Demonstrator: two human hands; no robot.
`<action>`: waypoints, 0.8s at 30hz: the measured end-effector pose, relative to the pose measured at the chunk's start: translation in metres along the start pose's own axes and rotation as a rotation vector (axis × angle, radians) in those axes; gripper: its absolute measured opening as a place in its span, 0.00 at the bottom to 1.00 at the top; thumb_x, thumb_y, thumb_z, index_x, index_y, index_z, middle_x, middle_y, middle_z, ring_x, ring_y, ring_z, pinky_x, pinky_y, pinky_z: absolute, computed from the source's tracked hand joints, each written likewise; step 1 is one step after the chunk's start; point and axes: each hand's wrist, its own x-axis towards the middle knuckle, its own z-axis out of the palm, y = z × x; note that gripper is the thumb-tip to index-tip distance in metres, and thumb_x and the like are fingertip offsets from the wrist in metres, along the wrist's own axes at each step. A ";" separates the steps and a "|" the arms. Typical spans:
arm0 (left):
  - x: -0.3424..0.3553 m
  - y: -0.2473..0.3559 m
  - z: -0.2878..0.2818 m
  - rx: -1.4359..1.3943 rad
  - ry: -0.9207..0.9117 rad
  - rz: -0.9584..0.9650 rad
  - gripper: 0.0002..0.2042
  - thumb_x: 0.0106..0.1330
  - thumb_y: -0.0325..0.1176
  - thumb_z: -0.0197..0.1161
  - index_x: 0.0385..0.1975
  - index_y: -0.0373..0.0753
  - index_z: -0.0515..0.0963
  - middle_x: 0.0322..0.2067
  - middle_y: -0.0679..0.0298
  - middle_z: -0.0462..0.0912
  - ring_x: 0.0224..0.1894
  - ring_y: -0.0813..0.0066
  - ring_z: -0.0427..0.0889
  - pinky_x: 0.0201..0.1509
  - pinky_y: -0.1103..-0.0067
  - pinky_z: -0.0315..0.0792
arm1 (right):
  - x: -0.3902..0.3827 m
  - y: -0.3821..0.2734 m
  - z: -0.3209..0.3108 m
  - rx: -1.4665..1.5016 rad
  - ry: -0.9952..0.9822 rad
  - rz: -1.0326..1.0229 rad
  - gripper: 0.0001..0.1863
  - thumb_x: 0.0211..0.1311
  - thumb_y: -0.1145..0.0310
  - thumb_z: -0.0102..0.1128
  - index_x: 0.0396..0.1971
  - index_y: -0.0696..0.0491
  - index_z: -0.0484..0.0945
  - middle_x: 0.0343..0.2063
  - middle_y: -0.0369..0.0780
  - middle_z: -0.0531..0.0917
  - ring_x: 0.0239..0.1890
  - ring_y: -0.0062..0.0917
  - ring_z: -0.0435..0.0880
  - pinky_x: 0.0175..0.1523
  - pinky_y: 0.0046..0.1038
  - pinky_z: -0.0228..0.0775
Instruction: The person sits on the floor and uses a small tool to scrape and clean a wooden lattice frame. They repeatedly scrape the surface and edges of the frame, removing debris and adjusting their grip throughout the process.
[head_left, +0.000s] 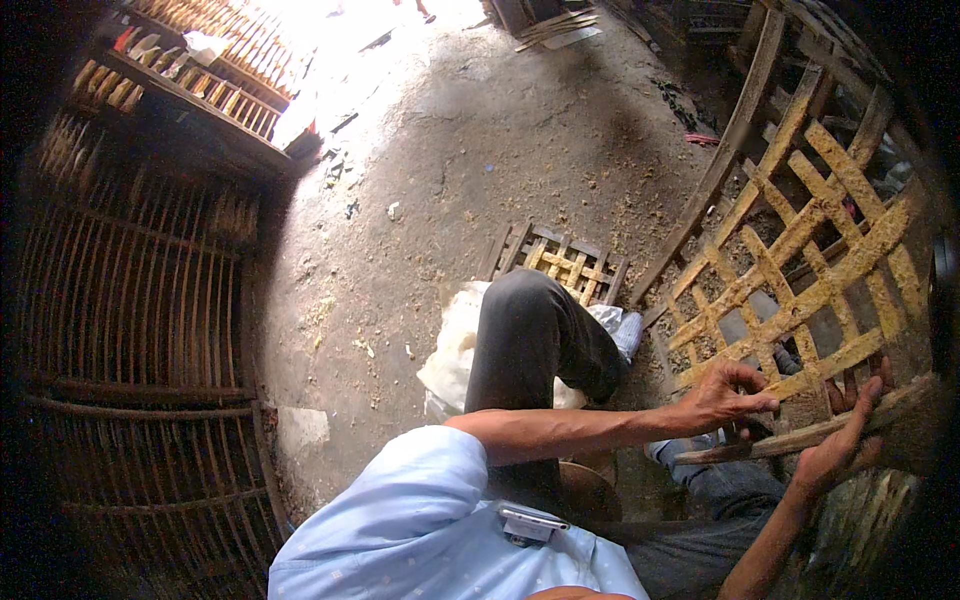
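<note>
A wooden lattice panel [800, 232], woven of yellowish flat slats, leans at the right with a long bar [790, 440] along its lower edge. My right hand [845, 430] grips the panel at that bar, its fingers coming up behind the slats. Reaching across from the centre, my left hand [728, 398] is curled closed at the panel's lower slats. Thumb and forefinger press close together there; whatever lies between them is too small to make out. Yellow crumbs stick to the slats.
A smaller lattice piece [570, 262] lies on the floor beyond my knee, beside a white plastic sack [450, 350]. Dark slatted racks [140, 300] stand along the left. Curved wooden beams [735, 150] rise at the right. Crumbs litter the concrete floor [400, 200].
</note>
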 end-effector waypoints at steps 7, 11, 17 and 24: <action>-0.003 0.017 0.002 -0.071 -0.055 -0.054 0.15 0.66 0.43 0.70 0.34 0.34 0.84 0.28 0.68 0.84 0.24 0.81 0.83 0.22 0.81 0.76 | 0.009 0.007 -0.011 -0.130 -0.079 0.031 0.27 0.76 0.56 0.47 0.66 0.56 0.68 0.70 0.49 0.63 0.71 0.35 0.63 0.75 0.44 0.53; -0.004 0.020 0.004 -0.192 -0.052 -0.127 0.13 0.68 0.40 0.67 0.32 0.35 0.83 0.27 0.69 0.81 0.26 0.80 0.84 0.25 0.80 0.80 | 0.030 0.061 -0.050 -0.201 -0.193 -0.087 0.30 0.78 0.50 0.32 0.70 0.52 0.62 0.73 0.45 0.58 0.76 0.34 0.53 0.79 0.46 0.39; 0.006 0.012 -0.006 -0.099 -0.170 -0.003 0.16 0.70 0.41 0.65 0.30 0.32 0.82 0.25 0.69 0.81 0.27 0.82 0.83 0.27 0.81 0.81 | 0.045 0.082 -0.069 -0.479 -0.272 -0.382 0.32 0.77 0.48 0.30 0.74 0.48 0.56 0.75 0.41 0.55 0.77 0.31 0.48 0.79 0.45 0.32; 0.005 0.003 -0.013 -0.034 -0.192 0.147 0.19 0.72 0.46 0.61 0.29 0.34 0.81 0.20 0.71 0.77 0.25 0.84 0.80 0.26 0.80 0.74 | 0.037 0.063 -0.057 -0.424 -0.509 -0.048 0.33 0.76 0.44 0.34 0.73 0.47 0.58 0.75 0.39 0.55 0.78 0.29 0.45 0.79 0.40 0.31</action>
